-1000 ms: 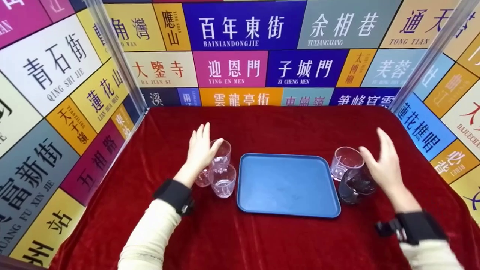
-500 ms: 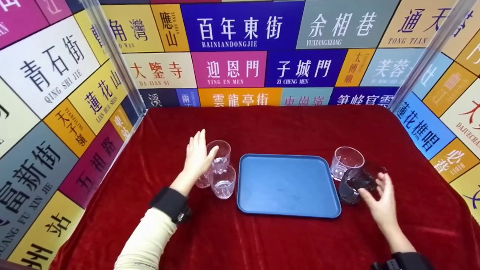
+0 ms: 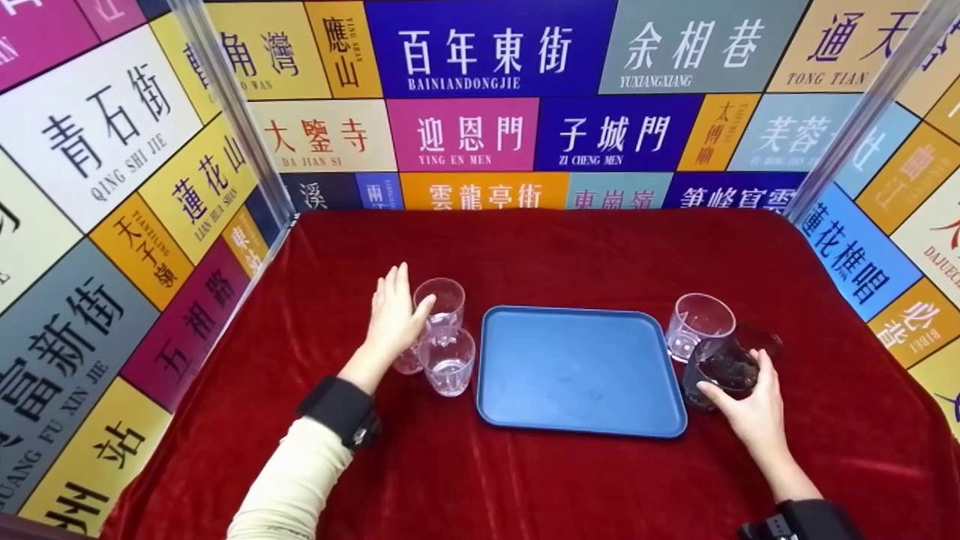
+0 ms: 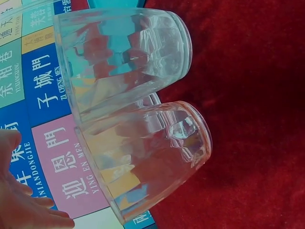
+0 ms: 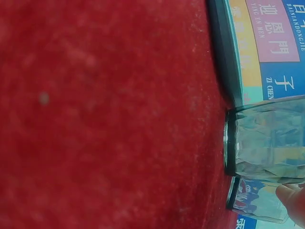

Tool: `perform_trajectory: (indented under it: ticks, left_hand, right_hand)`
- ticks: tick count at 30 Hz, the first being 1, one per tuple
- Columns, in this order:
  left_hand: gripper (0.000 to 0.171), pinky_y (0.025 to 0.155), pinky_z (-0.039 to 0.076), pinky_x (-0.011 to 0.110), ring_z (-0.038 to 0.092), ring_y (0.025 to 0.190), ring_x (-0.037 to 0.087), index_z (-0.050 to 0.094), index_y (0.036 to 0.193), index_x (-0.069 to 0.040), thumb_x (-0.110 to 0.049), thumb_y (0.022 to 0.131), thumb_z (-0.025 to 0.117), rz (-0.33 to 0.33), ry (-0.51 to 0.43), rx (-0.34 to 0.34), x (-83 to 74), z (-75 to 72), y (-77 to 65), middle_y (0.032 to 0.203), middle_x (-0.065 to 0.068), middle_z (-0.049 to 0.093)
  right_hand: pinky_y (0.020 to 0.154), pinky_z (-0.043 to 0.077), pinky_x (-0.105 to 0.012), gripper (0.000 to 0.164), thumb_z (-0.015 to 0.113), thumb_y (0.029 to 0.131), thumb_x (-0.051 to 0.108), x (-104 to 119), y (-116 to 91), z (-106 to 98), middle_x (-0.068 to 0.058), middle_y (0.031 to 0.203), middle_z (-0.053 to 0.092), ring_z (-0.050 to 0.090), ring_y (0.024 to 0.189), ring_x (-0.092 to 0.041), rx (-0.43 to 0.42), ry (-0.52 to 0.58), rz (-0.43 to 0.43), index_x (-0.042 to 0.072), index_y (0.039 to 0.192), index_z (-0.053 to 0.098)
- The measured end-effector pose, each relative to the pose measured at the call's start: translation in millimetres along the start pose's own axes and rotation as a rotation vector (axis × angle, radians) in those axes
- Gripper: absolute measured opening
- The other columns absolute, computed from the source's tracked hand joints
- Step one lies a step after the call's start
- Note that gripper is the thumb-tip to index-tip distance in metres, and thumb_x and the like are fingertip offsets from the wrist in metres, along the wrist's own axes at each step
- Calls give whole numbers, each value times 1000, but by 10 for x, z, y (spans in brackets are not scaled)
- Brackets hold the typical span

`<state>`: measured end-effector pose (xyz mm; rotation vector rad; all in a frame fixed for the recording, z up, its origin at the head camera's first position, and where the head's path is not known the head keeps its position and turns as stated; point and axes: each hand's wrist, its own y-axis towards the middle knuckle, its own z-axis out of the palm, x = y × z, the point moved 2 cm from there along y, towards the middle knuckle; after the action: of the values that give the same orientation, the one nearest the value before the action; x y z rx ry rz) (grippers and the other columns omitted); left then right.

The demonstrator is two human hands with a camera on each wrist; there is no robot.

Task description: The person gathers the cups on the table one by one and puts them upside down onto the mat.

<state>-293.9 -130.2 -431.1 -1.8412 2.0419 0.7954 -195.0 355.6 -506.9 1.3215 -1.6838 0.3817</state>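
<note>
My right hand is at the near right side of a dark glass, thumb and fingers spread about its rim. In the right wrist view, my thumb overlaps that glass's edge; contact cannot be told. Partly hidden behind it stands another dark glass. A clear glass is beside the tray's right edge. Fingers extended, my left hand is beside a rear clear glass and behind a front one. A third is mostly hidden beneath it.
A blue rectangular tray lies between the two groups of glasses. Dark red velvet covers the table. Panels with printed signs rise along the back and sides, with clear posts at the corners.
My right hand has come down and left to the front dark glass, its thumb lately shifting further left. My left hand has lowered slightly beside the clear glasses. The tray stays put.
</note>
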Motion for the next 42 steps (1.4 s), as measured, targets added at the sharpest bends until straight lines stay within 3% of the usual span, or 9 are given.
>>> perform_trajectory:
  ticks: [16, 25, 30, 35, 39, 42]
  left_hand:
    - [70, 112, 10, 48, 12, 136, 43, 17, 143, 2, -34, 92, 49, -3, -26, 6, 11, -1, 6, 146, 27, 19]
    - [69, 112, 10, 47, 14, 135, 43, 19, 143, 4, -32, 92, 50, 7, -37, -26, 15, -7, -6, 145, 27, 22]
    - [64, 112, 12, 46, 16, 135, 42, 24, 141, 5, -27, 92, 49, 64, -66, -71, -66, 18, 14, 144, 27, 26]
    - [62, 112, 12, 46, 16, 136, 40, 24, 141, 4, -27, 93, 48, 102, -96, -71, -215, 61, 39, 145, 26, 26]
    - [62, 112, 12, 45, 15, 136, 39, 24, 141, 3, -27, 93, 48, 133, -109, -57, -343, 111, 44, 145, 25, 25]
    - [62, 112, 13, 45, 17, 136, 39, 25, 141, 3, -27, 93, 49, 164, -99, -43, -439, 159, 41, 145, 25, 26]
  right_hand:
    - [103, 27, -48, 91, 82, 61, 8, 30, -41, -36, -25, 132, 42, 38, 120, -36, -48, 11, 3, -3, 137, 33]
    - [104, 27, -48, 89, 82, 60, 8, 288, -52, -159, -25, 132, 42, 38, 120, -36, -62, 13, 30, -2, 136, 35]
    - [104, 33, -30, 89, 80, 65, 8, 506, -18, -199, -14, 136, 42, 40, 120, -23, -53, 61, 90, 5, 140, 32]
    - [87, 39, -9, 83, 74, 69, -6, 693, 36, -117, -3, 126, 46, 46, 105, -8, -65, 296, 110, 4, 140, 32]
    - [82, 41, -10, 80, 66, 69, -18, 823, 86, 9, 2, 118, 47, 48, 100, -9, -81, 631, 100, -3, 138, 28]
    - [81, 43, -12, 81, 62, 71, -20, 913, 131, 112, 2, 115, 48, 50, 99, -9, -91, 821, 128, -6, 140, 22]
